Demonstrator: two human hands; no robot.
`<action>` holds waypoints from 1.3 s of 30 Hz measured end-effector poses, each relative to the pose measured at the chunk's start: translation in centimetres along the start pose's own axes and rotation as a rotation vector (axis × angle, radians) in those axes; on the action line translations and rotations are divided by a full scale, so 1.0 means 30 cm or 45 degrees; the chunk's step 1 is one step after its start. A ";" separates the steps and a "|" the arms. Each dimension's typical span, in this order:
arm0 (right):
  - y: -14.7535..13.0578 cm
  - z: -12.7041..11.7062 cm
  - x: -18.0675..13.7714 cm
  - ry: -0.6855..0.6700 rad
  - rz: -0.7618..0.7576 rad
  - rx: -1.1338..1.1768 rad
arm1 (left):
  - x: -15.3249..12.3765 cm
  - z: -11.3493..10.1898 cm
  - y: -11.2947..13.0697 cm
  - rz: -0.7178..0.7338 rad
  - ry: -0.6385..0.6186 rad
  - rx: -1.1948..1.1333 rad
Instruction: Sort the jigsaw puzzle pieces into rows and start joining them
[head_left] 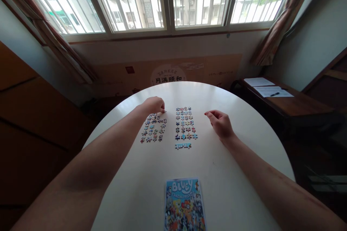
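My left hand [155,105] reaches over the far end of the left group of jigsaw pieces [155,137], its fingers pinched on a small puzzle piece [165,111] at the tabletop. Right of the laid-out pieces, my right hand [221,124] is closed, with a tiny reddish puzzle piece [205,113] between thumb and finger. Between the hands, loose jigsaw pieces [185,122] stand in rows. Just below them lies a short joined strip [183,145] of light-blue pieces. Nearest me is a Bluey picture sheet [184,202], lying flat. My left forearm hides part of the left group.
Everything lies on a round white table [225,195]. At the right, a wooden bench [303,104] holds papers [271,91] and a pen [274,94]. A barred window [168,0] and a printed cardboard panel [217,65] are beyond the table.
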State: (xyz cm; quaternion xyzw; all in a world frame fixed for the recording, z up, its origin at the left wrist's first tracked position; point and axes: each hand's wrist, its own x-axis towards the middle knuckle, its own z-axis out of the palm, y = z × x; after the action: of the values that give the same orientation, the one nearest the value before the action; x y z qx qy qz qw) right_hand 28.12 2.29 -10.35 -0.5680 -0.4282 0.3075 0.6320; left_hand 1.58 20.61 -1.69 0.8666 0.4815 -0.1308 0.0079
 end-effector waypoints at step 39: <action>-0.096 0.079 -0.174 -0.560 -0.426 -0.440 | -0.519 0.143 0.205 0.308 -0.196 -1.085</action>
State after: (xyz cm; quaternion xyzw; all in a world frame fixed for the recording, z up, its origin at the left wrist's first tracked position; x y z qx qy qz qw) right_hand 23.40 -1.68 -8.55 -0.5086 -0.6877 0.2373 0.4604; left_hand -2.04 3.75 -2.87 0.8238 0.3854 0.0170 0.4153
